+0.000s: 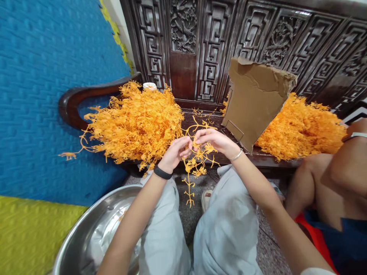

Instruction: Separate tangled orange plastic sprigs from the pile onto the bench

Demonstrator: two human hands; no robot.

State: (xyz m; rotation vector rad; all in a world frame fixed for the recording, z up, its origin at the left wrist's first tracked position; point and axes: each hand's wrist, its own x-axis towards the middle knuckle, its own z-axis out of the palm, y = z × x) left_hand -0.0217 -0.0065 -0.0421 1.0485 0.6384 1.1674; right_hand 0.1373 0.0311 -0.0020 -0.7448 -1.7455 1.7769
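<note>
Between my two hands hangs a branching orange plastic sprig [189, 187], its lower stem dangling over the gap between my knees. My left hand [177, 152], with a black band at the wrist, has its fingers closed on the sprig. From the other side my right hand [213, 141], wearing a thin bracelet, pinches the sprig's upper part. The fingertips of both hands are close together; the exact spot they grip is partly hidden. Just left of my hands a big heap of orange sprigs [140, 126] lies on the dark wooden bench [189, 120].
A cardboard sheet [258, 99] stands upright on the bench, with a wire frame at its foot. Behind it is a second orange heap [304, 130]. A metal basin [97, 217] sits at lower left. Another person's bent leg [318, 179] is at right. Blue foam matting [57, 76] lines the left.
</note>
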